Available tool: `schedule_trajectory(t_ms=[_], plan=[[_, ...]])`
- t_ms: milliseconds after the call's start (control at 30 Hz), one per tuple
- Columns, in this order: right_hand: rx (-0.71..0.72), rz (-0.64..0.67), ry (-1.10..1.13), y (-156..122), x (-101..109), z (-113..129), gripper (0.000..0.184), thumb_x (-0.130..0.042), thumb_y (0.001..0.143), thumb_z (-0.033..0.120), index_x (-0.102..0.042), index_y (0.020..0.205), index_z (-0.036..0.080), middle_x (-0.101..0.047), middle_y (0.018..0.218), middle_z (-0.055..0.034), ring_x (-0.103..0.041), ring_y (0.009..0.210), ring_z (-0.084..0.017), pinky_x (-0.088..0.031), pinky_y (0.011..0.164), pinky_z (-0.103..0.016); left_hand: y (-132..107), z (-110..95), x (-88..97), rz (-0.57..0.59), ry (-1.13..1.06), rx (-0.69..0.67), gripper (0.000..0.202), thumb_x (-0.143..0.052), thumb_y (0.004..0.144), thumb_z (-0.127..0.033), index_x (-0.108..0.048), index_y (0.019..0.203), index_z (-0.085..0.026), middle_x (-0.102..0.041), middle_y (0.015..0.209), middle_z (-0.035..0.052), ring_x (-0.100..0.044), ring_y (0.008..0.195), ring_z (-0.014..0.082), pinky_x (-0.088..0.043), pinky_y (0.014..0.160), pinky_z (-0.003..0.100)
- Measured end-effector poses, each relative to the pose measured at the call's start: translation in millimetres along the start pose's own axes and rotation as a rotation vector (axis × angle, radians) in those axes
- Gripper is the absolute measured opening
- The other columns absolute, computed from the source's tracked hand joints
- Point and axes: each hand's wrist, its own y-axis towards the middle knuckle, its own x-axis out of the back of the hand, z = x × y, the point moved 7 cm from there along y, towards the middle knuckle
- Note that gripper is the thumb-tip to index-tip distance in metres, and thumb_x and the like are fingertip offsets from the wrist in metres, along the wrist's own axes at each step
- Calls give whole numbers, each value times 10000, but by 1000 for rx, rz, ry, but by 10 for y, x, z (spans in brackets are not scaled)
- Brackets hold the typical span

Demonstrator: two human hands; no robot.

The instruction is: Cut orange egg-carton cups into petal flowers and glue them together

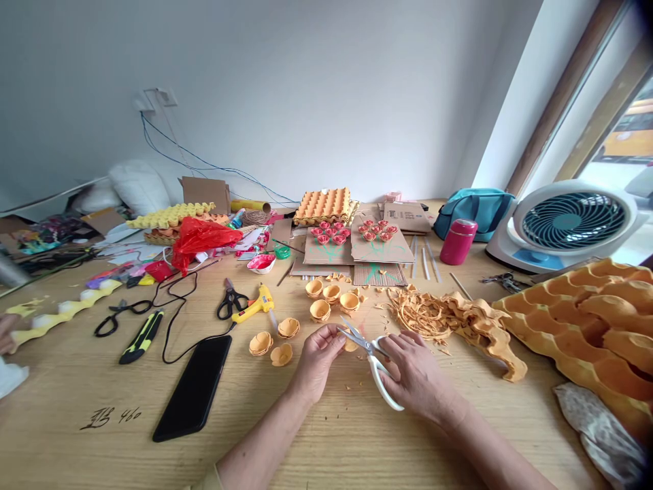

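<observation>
My right hand [415,371] grips white-handled scissors [375,361], their blades apart and pointing left. My left hand [317,357] pinches a small orange egg-carton cup [350,344] right at the blades. Several cut orange cups [320,309] lie on the wooden table [326,442] just beyond my hands, and more cups [261,342] lie to the left. A heap of orange carton trimmings [433,314] sits to the right of the scissors.
A black phone [194,388], a yellow glue gun [254,306], black scissors [230,301] and a utility knife [141,337] lie left. An orange egg tray [576,313] fills the right edge. A fan [566,221], red flask [458,241] and cardboard with red flowers [352,241] stand behind. Another person's hand [6,332] shows far left.
</observation>
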Motion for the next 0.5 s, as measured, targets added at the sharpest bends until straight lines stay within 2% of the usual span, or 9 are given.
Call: schedule_trajectory(t_ms=[200, 333, 500], plan=[[-3, 7, 8, -12, -33, -6, 104, -550, 917, 323, -565, 947, 225, -640, 865, -36, -597, 832, -226, -355, 932, -405, -31, -17, -75, 54, 8, -2, 289, -889, 633, -341, -753, 814, -162, -711, 831, 19, -587, 830, 145, -437, 814, 260], [-3, 5, 22, -19, -45, -13, 119, -558, 905, 328, -573, 966, 227, -640, 871, -41, -590, 833, -227, -362, 932, -414, -41, -6, -111, 106, 33, -11, 257, -869, 669, -344, -760, 823, -169, -725, 833, 17, -595, 828, 150, -438, 827, 269], [11, -19, 27, -20, -19, 4, 173, -589, 871, 330, -580, 1012, 230, -635, 913, -42, -589, 873, -233, -323, 1010, -461, -39, 15, -119, 129, 64, -37, 234, -838, 721, -345, -763, 864, -175, -739, 887, 31, -613, 884, 171, -437, 883, 290]])
